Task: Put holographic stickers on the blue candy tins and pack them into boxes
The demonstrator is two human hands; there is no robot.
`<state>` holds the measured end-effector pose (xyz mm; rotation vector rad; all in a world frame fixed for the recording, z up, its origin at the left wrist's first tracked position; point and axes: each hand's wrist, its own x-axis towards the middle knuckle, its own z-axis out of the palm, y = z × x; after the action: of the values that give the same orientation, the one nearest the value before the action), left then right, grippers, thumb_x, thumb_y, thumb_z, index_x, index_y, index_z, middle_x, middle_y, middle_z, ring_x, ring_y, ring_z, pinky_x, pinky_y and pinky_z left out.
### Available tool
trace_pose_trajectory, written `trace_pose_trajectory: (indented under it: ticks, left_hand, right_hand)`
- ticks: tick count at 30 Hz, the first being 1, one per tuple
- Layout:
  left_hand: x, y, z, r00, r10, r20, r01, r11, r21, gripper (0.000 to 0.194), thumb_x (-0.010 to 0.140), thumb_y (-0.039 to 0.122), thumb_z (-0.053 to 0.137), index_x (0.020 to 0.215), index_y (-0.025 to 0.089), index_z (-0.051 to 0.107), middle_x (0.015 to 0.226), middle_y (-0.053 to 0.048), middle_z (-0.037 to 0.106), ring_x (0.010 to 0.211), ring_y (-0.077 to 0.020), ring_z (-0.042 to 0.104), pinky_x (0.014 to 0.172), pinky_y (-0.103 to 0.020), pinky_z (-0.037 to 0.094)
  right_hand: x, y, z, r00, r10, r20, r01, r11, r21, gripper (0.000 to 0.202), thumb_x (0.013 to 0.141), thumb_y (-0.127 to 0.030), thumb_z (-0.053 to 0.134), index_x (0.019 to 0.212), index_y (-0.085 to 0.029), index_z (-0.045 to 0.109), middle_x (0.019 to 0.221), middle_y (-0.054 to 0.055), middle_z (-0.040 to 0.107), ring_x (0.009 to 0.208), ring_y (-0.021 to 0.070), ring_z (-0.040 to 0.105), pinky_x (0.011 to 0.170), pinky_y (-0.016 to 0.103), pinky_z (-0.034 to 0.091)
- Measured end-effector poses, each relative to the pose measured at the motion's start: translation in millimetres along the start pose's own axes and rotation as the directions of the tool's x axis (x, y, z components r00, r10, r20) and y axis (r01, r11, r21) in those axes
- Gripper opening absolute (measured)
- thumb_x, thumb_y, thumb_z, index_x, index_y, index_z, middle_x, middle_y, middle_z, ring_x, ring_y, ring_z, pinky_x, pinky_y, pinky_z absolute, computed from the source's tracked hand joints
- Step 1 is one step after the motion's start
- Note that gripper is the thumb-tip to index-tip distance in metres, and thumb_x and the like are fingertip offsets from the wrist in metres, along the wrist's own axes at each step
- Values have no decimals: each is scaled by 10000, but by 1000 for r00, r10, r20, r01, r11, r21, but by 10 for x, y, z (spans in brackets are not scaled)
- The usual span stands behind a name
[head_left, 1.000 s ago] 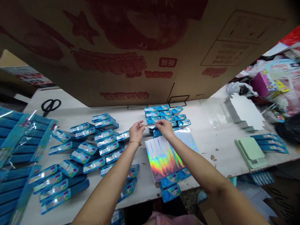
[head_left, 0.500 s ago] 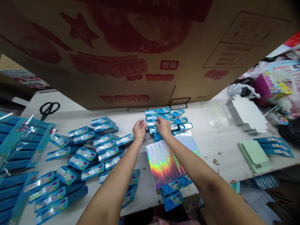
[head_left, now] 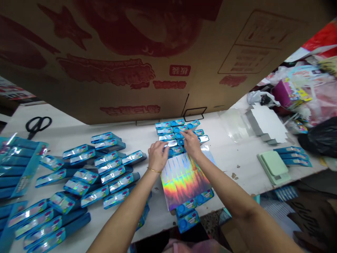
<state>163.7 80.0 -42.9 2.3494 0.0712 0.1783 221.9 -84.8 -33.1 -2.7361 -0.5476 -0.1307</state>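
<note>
My left hand (head_left: 157, 156), with a thin gold bracelet at the wrist, and my right hand (head_left: 191, 142) both rest on a tight group of small blue boxes (head_left: 176, 133) at the middle of the white table (head_left: 237, 165). Fingers of both hands touch a blue box (head_left: 172, 144) at the near edge of that group. Whether either hand grips it is unclear. A holographic rainbow sheet (head_left: 184, 179) lies just below my hands, covering more blue boxes (head_left: 187, 207) near the table's front edge.
A big brown carton with red print (head_left: 147, 59) stands behind the boxes. Several loose blue boxes (head_left: 105, 168) spread over the left. Scissors (head_left: 37, 123) lie far left. A green scale (head_left: 274, 166), flat white cardboard (head_left: 265, 123) and bags sit right.
My hands held a small strip in the air a second ago; they have since dropped onto the group of blue boxes, the left hand moving toward me and down.
</note>
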Motion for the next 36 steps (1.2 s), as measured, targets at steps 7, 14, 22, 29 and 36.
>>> trace_pose_trajectory:
  ticks: [7,14,22,29,36]
  left_hand:
    - [-227,341,256,961,9,277,-68,976,205,147,697,336,586,769,213,626,957,-62,521,945,-250,419,733,-372,329]
    - [-252,294,391,979,-53,195,22,987,158,159,731,338,551,689,208,633,979,-52,531,956,-241,417,744,-371,314]
    - [-268,295,420,984,-39,176,11,988,155,193,769,319,489,727,207,639,982,-58,544,952,-240,424,733,-373,314]
    - [-287,284,293,995,-65,80,78,981,-179,205,767,336,478,726,212,636,949,-56,590,981,-227,455,839,-382,309]
    - [-365,213,23,835,-411,366,523,383,-762,518,593,484,631,970,140,537,794,-41,605,645,-118,547,562,-222,383]
  right_hand:
    - [-491,211,-214,973,-196,123,196,981,13,306,801,-131,435,1039,-227,601,974,57,565,872,194,469,747,326,364]
    - [-845,203,-48,885,-430,181,451,887,-100,366,837,-103,360,1185,-130,471,1219,124,468,1037,223,424,867,389,360]
    - [-1022,106,-212,966,-254,41,242,951,190,184,816,-180,441,887,-183,611,1000,89,587,954,189,495,829,360,394]
    - [-741,-169,-582,896,318,308,-411,336,848,116,686,-273,547,636,-171,571,615,-9,552,579,106,483,543,229,373]
    - [-511,-285,-235,762,434,481,-473,-135,871,204,571,-343,633,633,-160,568,536,-20,545,475,81,448,439,202,275]
